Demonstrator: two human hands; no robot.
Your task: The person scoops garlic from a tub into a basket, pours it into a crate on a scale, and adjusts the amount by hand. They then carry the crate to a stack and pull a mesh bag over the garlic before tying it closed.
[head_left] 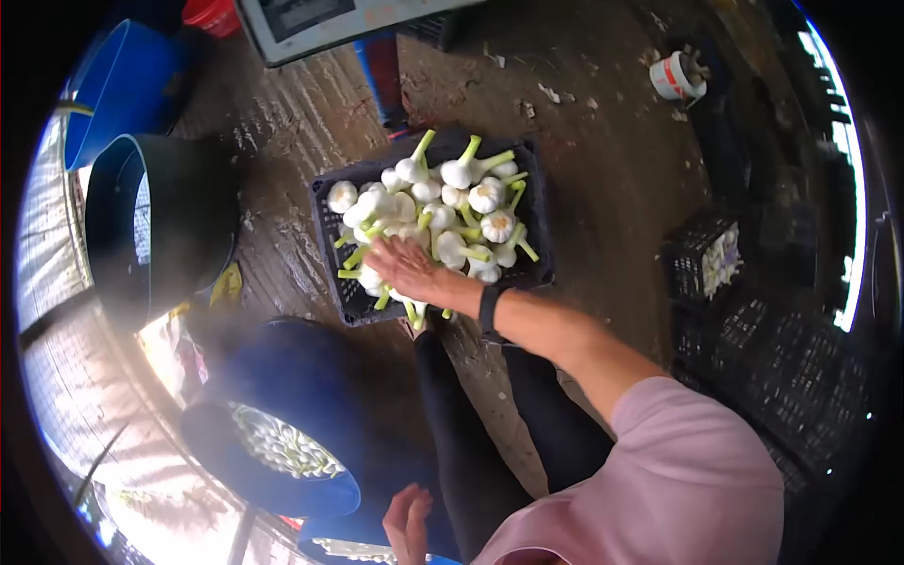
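Note:
A black plastic crate [331,254] full of white garlic bulbs [452,250] with cut green stems stands on the floor in front of my feet. My right hand [407,267], with a dark band at the wrist, reaches over the crate's near left part. Its fingers stretch over the bulbs and touch them, and it is open. What lies beneath the palm is hidden. Low in the view, my left hand [408,523] hangs beside my leg, near the blue barrels. Its fingers are loosely bent and slightly apart, with nothing visible in them.
A blue barrel [344,496] holding small pale pieces stands at lower left, with more blue barrels [113,235] above. A scale-like device [311,28] overhangs the crate's far side. Black crates [692,268] and a white bucket [670,77] stand right. The floor looks wet and littered.

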